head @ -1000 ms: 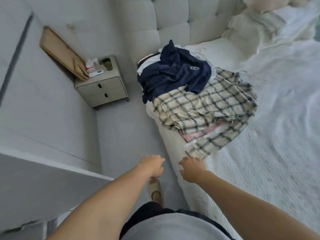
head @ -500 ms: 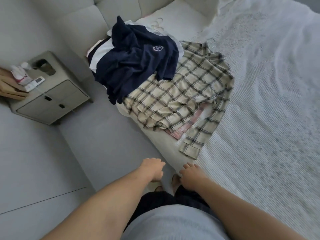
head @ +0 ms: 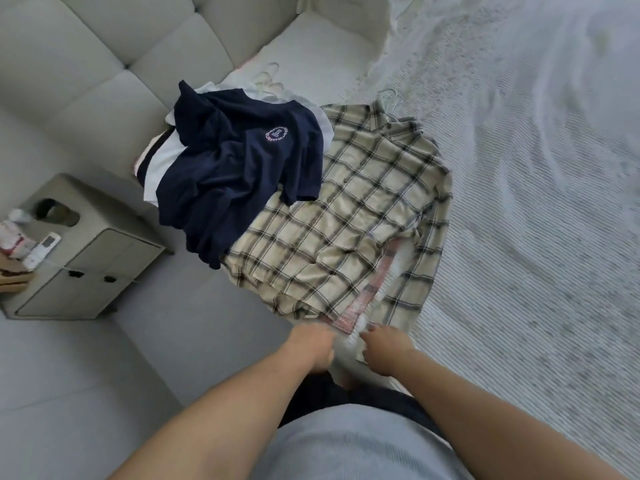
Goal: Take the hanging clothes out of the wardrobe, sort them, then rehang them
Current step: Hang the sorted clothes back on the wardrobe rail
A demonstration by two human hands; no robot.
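A white-covered bed (head: 536,237) fills the room's right side. Near its floor-side edge a cream plaid shirt (head: 353,230) lies flat, collar toward the headboard (head: 104,64), hem toward the person. A navy T-shirt (head: 239,171) overlaps its headboard end. Both hands, left hand (head: 313,348) and right hand (head: 386,349), reach the hem; grip unclear.

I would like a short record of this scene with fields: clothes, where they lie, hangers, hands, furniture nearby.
clothes: navy T-shirt; cream plaid shirt; pink plaid garment under it
where: near edge of the bed, T-shirt overlapping the plaid shirt
hangers: white hangers at the collars
hands: left hand and right hand at the pile's near edge; grip unclear
furniture: grey nightstand, left of the bed
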